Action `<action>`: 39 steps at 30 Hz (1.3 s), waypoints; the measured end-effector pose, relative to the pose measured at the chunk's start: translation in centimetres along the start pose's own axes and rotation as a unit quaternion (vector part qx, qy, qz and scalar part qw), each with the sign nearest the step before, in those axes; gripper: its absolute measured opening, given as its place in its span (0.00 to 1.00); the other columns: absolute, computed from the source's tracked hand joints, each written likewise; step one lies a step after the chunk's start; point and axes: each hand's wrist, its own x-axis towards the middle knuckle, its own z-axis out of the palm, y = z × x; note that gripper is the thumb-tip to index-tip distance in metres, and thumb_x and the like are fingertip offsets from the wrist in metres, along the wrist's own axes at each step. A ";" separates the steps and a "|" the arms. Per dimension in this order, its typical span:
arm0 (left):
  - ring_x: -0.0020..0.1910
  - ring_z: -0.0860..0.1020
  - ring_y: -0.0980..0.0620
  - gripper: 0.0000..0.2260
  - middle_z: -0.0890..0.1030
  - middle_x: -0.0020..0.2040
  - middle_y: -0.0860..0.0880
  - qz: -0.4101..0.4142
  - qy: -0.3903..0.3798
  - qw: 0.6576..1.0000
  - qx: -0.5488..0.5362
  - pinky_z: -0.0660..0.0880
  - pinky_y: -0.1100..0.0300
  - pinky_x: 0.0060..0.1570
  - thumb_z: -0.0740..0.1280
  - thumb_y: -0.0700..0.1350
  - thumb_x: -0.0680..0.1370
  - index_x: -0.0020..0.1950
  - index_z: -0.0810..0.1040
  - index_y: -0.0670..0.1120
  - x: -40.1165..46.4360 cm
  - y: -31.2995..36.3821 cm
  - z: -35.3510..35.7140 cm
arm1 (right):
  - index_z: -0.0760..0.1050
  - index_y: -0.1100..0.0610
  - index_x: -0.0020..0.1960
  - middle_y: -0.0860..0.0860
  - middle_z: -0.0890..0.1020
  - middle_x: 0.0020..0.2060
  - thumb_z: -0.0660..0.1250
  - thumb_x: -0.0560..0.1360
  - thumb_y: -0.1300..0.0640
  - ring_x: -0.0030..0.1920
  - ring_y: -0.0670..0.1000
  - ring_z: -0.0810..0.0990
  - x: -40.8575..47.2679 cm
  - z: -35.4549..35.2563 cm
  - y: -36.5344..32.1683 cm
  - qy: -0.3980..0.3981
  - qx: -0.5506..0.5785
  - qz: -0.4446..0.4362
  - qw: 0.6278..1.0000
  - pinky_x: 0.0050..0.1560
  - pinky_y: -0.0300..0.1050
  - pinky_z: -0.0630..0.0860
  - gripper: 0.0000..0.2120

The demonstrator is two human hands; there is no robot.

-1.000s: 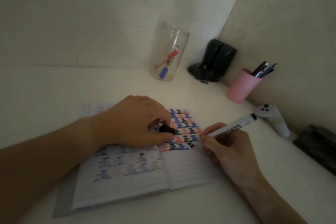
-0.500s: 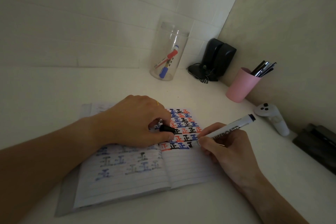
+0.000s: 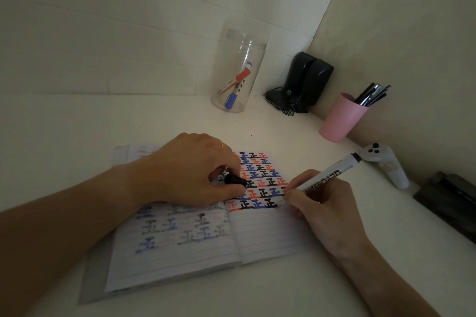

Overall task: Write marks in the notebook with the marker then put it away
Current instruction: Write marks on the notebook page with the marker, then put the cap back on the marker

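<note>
An open lined notebook (image 3: 260,237) lies on the white desk, its right page filled at the top with rows of black, red and blue marks. My right hand (image 3: 322,211) grips a white whiteboard marker (image 3: 327,177), tip down on the lowest row of marks, at that row's right end. My left hand (image 3: 190,175) rests on the notebook near the spine and pinches the marker's black cap (image 3: 235,180) between thumb and fingers.
A clear plastic jar (image 3: 237,72) with a red and a blue marker stands at the back by the wall. To its right stand black speakers (image 3: 306,82), a pink cup (image 3: 342,118) of pens, a white controller (image 3: 386,165) and a dark object (image 3: 450,203) at the right edge.
The marker tip has shifted slightly along the lowest row and the last black mark has gained strokes. My left hand and the cap have stayed in place.
</note>
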 end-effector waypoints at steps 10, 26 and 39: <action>0.44 0.77 0.58 0.19 0.83 0.47 0.59 0.008 0.012 1.000 0.004 0.76 0.56 0.44 0.58 0.67 0.76 0.53 0.81 0.58 -0.2 0.0 -0.2 | 0.80 0.56 0.32 0.46 0.79 0.23 0.71 0.70 0.67 0.26 0.43 0.74 0.3 0.1 0.6 0.024 -0.016 0.021 0.999 0.30 0.36 0.71 0.10; 0.49 0.75 0.60 0.11 0.75 0.54 0.59 -0.102 0.124 0.986 -0.046 0.72 0.65 0.50 0.53 0.55 0.83 0.61 0.70 0.58 -0.3 0.1 -0.7 | 0.84 0.54 0.50 0.53 0.88 0.41 0.73 0.76 0.59 0.42 0.52 0.87 6.7 3.4 -2.6 0.129 0.158 -0.058 0.977 0.39 0.44 0.83 0.04; 0.48 0.74 0.60 0.12 0.75 0.56 0.59 -0.150 0.138 0.979 0.000 0.74 0.62 0.47 0.55 0.54 0.82 0.63 0.72 0.56 0.0 -1.1 -0.1 | 0.84 0.62 0.47 0.57 0.85 0.34 0.73 0.74 0.65 0.35 0.52 0.83 6.4 3.6 -1.2 0.035 0.278 0.002 0.960 0.42 0.47 0.81 0.03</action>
